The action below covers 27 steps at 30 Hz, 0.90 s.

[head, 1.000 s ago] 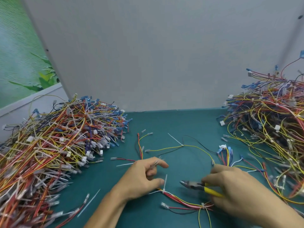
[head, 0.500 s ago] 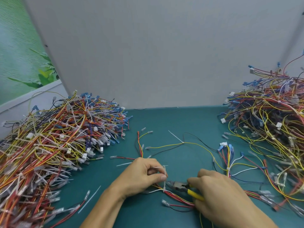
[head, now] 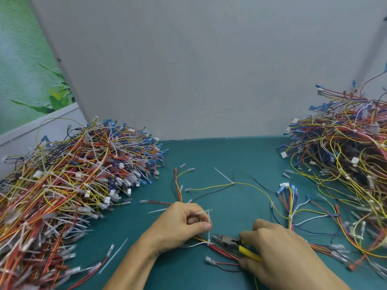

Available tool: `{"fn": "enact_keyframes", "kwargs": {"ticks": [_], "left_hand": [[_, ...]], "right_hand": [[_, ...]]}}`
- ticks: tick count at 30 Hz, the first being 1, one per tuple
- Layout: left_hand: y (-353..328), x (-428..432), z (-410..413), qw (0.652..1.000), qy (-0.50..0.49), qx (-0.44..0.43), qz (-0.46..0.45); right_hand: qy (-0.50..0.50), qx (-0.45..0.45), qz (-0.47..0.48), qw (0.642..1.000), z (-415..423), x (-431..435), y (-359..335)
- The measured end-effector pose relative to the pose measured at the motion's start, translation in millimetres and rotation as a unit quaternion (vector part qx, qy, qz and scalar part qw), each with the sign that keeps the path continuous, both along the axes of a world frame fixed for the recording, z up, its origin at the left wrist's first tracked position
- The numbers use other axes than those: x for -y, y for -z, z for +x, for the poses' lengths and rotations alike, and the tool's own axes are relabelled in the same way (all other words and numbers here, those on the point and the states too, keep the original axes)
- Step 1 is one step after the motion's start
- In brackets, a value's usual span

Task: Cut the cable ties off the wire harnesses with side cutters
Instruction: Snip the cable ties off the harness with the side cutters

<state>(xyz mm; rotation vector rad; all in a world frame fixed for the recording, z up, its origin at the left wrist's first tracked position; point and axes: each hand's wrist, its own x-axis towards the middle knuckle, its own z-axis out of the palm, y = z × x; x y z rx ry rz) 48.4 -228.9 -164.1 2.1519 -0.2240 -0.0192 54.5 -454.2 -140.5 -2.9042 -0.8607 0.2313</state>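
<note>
Near the front edge of the green table, between the left heap and the right heap of loose wires, a small wire harness lies flat. Its white cable tie stands up from the bundle. The left hand pinches the tie's tail between thumb and forefinger, with its other fingers curled in. The right hand is wrapped around the yellow handles of the side cutters, whose nose points at the foot of the tie, touching it or just beside it.

The harness looks light and floppy, thin wires that would slide or bunch if pushed. Holding the stiffer tail upright seems the sensible grip, since it likely lifts the loop a little off the wires. The tie is probably thin, springy plastic, easy to snip but snug against soft insulation that a careless bite could nick.

Whether the blades are parted around the strap or closed cannot be made out, because the tips are small and dark against the red wires. The right palm hides most of the handles and part of the bundle. The right heap is cut off by the frame edge, and both heaps are too tangled to count ties.
</note>
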Motion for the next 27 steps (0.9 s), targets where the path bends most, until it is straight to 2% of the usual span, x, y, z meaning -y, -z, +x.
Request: {"fn": "enact_keyframes", "kwargs": {"ticks": [6, 27], "left_hand": [[1, -1, 0, 1.0, 0.002, 0.006, 0.006], [7, -2, 3, 1.0, -0.006, 0.013, -0.009]], "right_hand": [[-0.006, -0.011, 0.014, 1.0, -1, -4, -1], [-0.025, -0.008, -0.04, 0.999, -2, -11, 5]]}}
